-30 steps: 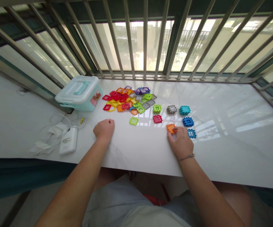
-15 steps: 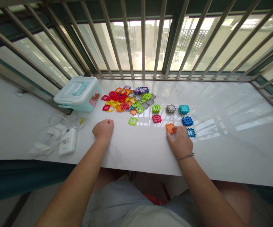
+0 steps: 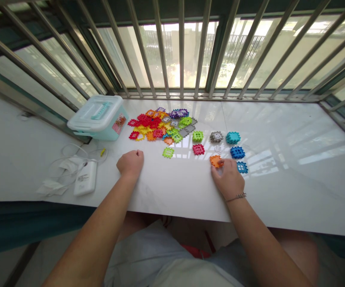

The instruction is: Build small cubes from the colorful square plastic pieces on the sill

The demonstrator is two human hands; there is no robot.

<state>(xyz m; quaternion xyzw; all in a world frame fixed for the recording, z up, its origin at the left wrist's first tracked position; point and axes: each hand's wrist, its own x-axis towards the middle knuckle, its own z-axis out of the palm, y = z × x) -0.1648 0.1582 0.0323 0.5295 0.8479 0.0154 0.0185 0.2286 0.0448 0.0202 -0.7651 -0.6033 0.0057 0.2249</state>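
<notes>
Only a slight shift of view is noted since the earlier frame. Hands are set well apart: the left hand (image 3: 130,164) is curled into a fist, contents hidden, inside the front edge of the counter (image 3: 175,187); by the right hand (image 3: 230,179) the orange piece (image 3: 214,161) is pinched, right of mid-counter. Room is found between hands and toward the right edge.
</notes>
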